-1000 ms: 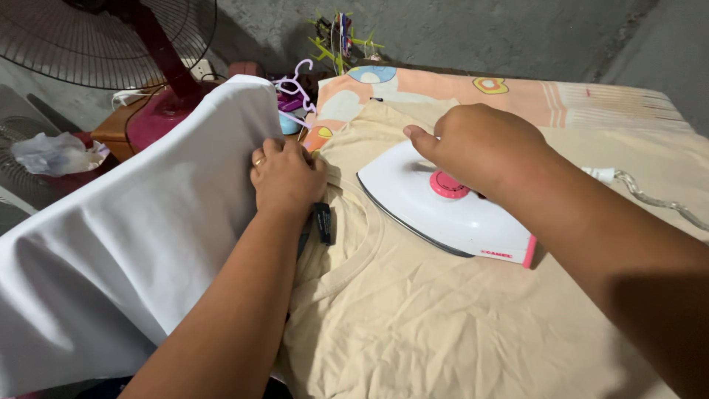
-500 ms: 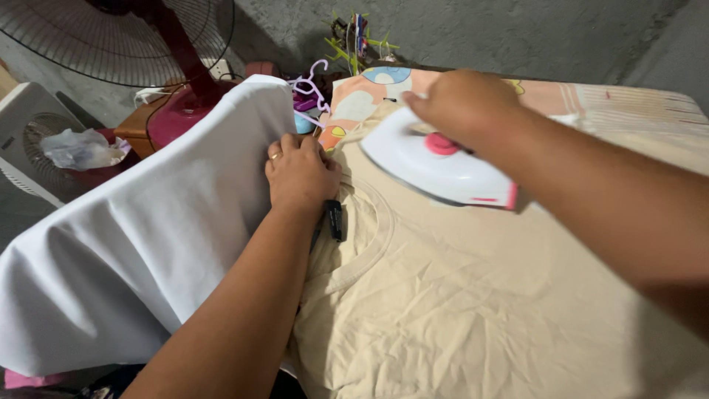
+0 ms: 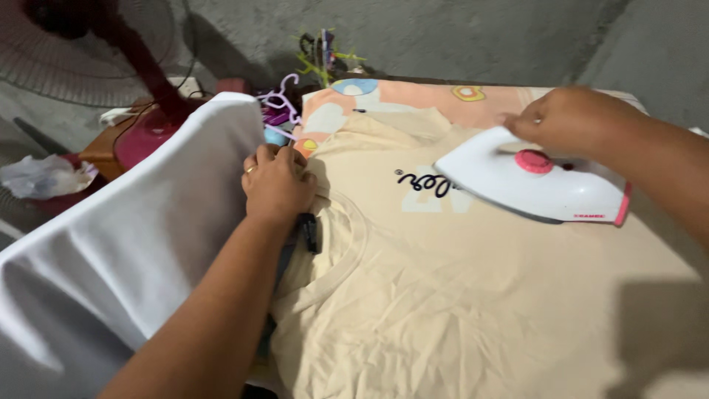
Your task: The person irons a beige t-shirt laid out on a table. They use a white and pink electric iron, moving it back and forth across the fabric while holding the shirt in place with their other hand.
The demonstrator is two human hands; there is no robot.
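A cream T-shirt [image 3: 458, 295] with dark lettering lies spread over the ironing surface. My right hand [image 3: 569, 118] grips the handle of a white iron [image 3: 532, 185] with a pink dial, which rests on the shirt's upper right part. My left hand [image 3: 277, 185], a ring on one finger, presses down on the shirt's left edge near the collar, beside a small black object [image 3: 308, 231]. A white cloth [image 3: 133, 244] drapes over the left side, next to that hand.
A patterned peach cover [image 3: 413, 100] lies under the shirt at the far end. Purple plastic hangers [image 3: 277, 103] and a green rack [image 3: 325, 63] sit behind. A standing fan with a dark red base [image 3: 144, 137] is at the far left, with a grey wall behind.
The iron has slid to the right across the shirt, uncovering the dark lettering. My left hand has stayed pressed on the shirt's left edge.
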